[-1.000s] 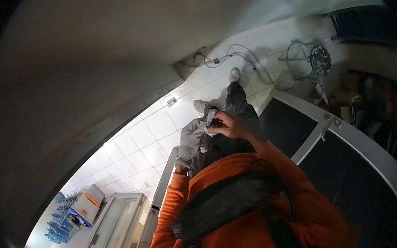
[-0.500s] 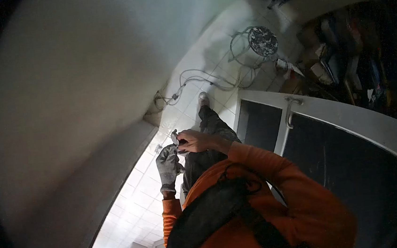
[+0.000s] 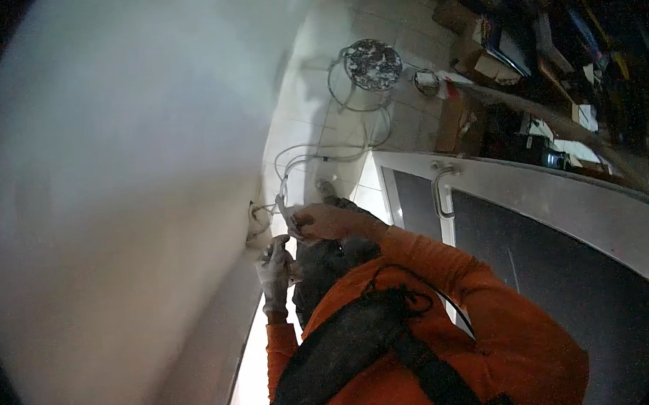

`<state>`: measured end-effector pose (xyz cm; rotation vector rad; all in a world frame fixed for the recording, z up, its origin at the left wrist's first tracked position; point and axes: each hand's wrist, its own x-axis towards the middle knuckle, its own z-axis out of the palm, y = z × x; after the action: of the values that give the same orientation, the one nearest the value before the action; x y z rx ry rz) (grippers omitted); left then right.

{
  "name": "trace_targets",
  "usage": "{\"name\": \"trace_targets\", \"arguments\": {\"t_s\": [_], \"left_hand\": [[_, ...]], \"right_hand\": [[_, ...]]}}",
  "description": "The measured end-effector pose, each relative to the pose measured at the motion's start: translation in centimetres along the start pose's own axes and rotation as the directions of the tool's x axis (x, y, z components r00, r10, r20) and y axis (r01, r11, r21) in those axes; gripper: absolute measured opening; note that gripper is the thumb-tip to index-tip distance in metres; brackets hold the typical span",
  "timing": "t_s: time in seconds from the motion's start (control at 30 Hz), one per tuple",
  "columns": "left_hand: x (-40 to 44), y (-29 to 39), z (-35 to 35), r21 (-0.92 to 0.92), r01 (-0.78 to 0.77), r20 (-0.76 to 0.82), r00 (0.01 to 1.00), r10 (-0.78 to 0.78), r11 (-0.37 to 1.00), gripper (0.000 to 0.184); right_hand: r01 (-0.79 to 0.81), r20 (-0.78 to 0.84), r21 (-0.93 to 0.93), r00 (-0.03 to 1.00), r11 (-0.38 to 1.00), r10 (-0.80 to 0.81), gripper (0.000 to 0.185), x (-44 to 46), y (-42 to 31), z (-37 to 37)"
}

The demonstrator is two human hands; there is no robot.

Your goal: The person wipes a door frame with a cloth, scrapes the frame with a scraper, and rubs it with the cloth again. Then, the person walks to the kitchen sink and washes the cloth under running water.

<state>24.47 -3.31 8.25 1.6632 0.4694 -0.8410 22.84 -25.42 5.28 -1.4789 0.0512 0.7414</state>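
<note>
My left hand (image 3: 274, 267) wears a grey knitted glove and is low at centre-left, beside the dark trousers. Its fingers are bent, with the thumb apart and nothing visible between them. Just above and to the right, my bare right hand (image 3: 329, 222) has its fingers closed on a thin grey cloth-like piece (image 3: 287, 212), perhaps a glove. Blur and dim light hide its full shape. A gap separates the two hands.
A white-framed door (image 3: 540, 191) with a metal handle (image 3: 441, 192) stands at right. Beyond are a round speckled stool (image 3: 373, 65), cables (image 3: 320, 153) on the tiled floor and cluttered boxes (image 3: 494, 64). A pale wall (image 3: 122, 181) fills the left.
The view has turned, bringing the stool and boxes leftward and more of the clutter into sight. My hands, close together earlier, are now apart; the right still holds the grey piece.
</note>
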Motion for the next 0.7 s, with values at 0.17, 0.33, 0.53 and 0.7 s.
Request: {"name": "trace_targets", "arguments": {"t_s": [0.17,0.33,0.53,0.7], "left_hand": [[2.1,4.5,3.2,0.157,-0.147,0.284,0.954,0.098,0.977,0.024],[5.6,8.1,6.2,0.111,-0.071,0.269,0.962,0.038,0.991,0.021],[14.4,12.2,8.7,0.501,-0.188,0.343,0.939,0.005,0.845,0.016],[18.5,16.9,13.2,0.375,-0.174,0.406,0.914,0.007,0.911,0.019]], "right_hand": [[0.100,-0.256,-0.101,0.959,0.990,-0.123,0.030,-0.1,0.5,-2.0],[0.203,-0.388,-0.044,0.899,0.978,-0.204,0.021,0.2,-1.4,-5.7],[-0.031,-0.436,0.073,0.898,0.997,0.060,0.036,1.8,-2.9,-11.6],[0.073,-0.428,0.448,0.893,0.891,0.142,0.028,3.1,0.6,-18.2]]}}
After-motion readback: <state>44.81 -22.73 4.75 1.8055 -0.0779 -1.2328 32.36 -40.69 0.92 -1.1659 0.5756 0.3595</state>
